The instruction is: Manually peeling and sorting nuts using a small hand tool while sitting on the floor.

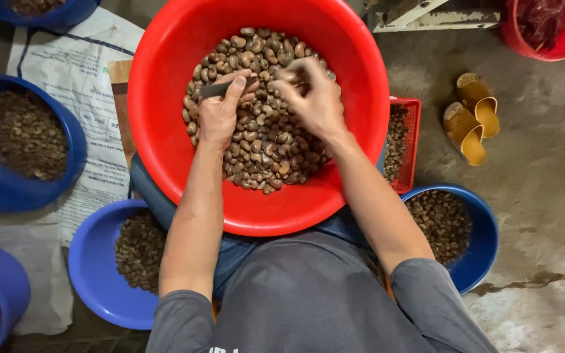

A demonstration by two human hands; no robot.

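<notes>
Red basin [165, 98], hands [266, 101] together over nuts [263, 150]

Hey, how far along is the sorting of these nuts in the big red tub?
Done so far: the blue bowls around the person already hold dark nuts or shells. In hand: the left hand grips a dark tool, and the right hand pinches something small I cannot make out, above the pile. Left: the red tub still holds a sizeable heap of nuts, so plenty seems to remain.

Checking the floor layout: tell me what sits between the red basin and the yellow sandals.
In the head view, a small red crate of nuts, then bare concrete floor.
</notes>
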